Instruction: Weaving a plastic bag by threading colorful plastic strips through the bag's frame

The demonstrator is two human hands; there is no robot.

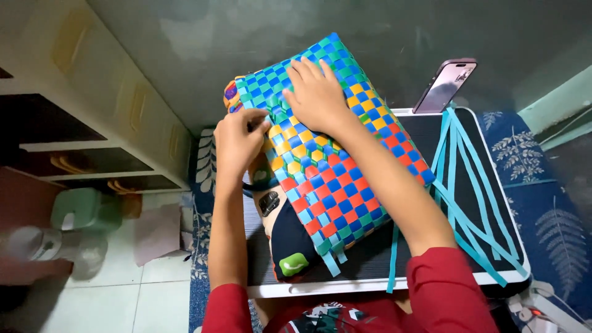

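Note:
A woven basket panel (336,179) of blue, green, yellow and red plastic strips lies tilted across a small black table (481,185). My right hand (316,94) presses flat on its upper part, fingers spread. My left hand (237,140) pinches a strip at the weave's left edge, close to the right hand. Loose strip ends (333,262) stick out at the panel's lower edge. Under the panel sits a dark cushion (283,237) with coloured patches.
A bundle of loose light-blue strips (459,185) lies over the table's right side. A phone (444,85) stands propped at the table's far edge. A cream shelf unit (86,117) is at left, a blue leaf-patterned mat (555,209) at right.

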